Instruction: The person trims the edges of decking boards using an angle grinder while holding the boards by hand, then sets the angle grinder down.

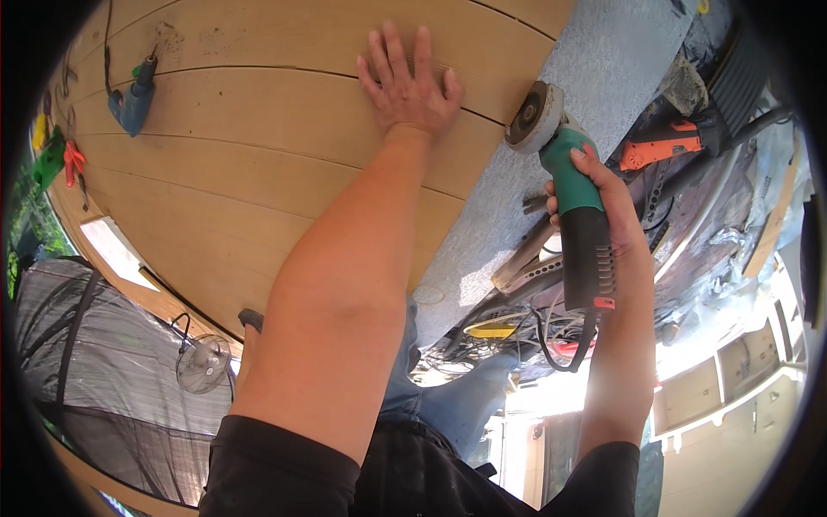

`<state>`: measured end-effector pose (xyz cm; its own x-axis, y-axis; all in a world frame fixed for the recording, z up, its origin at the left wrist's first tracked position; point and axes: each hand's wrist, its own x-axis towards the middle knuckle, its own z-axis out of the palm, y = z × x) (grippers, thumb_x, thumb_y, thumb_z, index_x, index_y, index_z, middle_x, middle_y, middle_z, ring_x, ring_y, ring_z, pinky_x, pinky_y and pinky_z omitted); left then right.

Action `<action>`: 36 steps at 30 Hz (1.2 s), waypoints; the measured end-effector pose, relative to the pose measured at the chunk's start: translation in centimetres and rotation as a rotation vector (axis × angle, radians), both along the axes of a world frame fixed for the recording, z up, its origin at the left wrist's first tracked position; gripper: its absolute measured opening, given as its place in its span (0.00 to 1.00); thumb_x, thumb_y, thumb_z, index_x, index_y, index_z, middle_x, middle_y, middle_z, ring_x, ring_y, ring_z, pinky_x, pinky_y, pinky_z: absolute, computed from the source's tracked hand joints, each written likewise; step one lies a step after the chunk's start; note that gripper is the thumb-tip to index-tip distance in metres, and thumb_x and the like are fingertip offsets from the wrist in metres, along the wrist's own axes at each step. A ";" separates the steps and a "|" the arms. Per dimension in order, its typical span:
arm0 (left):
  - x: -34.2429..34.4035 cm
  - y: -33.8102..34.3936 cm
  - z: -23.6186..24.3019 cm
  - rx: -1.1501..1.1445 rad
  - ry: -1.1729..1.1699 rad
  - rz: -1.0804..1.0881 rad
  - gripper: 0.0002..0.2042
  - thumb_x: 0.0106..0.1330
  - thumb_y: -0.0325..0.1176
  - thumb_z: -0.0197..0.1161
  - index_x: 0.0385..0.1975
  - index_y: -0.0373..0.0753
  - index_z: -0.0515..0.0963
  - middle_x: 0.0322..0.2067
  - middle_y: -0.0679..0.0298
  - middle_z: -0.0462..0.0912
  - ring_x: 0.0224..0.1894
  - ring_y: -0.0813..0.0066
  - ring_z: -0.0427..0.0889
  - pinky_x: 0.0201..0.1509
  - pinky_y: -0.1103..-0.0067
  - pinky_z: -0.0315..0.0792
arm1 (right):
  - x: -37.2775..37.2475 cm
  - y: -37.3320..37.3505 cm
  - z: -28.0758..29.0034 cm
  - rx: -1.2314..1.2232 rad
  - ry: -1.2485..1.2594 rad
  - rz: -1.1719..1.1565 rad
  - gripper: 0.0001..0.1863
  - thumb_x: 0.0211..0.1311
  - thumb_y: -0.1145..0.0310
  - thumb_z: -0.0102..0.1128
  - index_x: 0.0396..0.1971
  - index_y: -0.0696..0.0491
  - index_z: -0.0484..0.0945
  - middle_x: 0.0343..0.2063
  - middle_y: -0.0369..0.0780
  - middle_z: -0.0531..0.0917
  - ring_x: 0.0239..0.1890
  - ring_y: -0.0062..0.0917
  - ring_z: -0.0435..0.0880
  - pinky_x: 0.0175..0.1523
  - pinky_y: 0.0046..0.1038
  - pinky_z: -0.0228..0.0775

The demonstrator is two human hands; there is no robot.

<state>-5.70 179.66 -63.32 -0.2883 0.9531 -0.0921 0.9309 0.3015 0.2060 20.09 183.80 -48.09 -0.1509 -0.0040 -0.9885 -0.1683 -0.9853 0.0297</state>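
Note:
My left hand (408, 96) lies palm down on the tan wooden planks (215, 112), fingers spread, with nothing in it. My right hand (610, 194) is wrapped round a green and black angle grinder (583, 250), held to the right of my left hand. The grinder's disc (530, 119) is beside the planks' right edge, over or near a grey speckled strip (472, 233); I cannot tell whether it touches them. A cord hangs from the grinder's lower end.
A blue drill (131, 105) and red-handled pliers (74, 164) lie toward the left. An orange tool (659, 146), dark bars and tangled cables (469, 340) crowd the right side. A fan (204, 366) stands beside dark mesh sheeting (77, 362) at lower left.

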 end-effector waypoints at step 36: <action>0.0 -0.2 -0.1 -0.019 -0.048 0.002 0.38 0.64 0.52 0.56 0.76 0.49 0.58 0.78 0.47 0.45 0.81 0.45 0.39 0.79 0.45 0.33 | 1.3 8.2 -0.1 0.040 0.078 0.076 0.27 0.67 0.50 0.67 0.50 0.58 0.71 0.33 0.43 0.84 0.27 0.26 0.86 0.28 0.26 0.86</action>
<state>-5.68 179.43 -63.41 -0.2850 0.9505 -0.1242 0.9197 0.3076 0.2441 21.43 191.98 -48.19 -0.2284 0.0213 -0.9733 -0.0920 -0.9958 -0.0002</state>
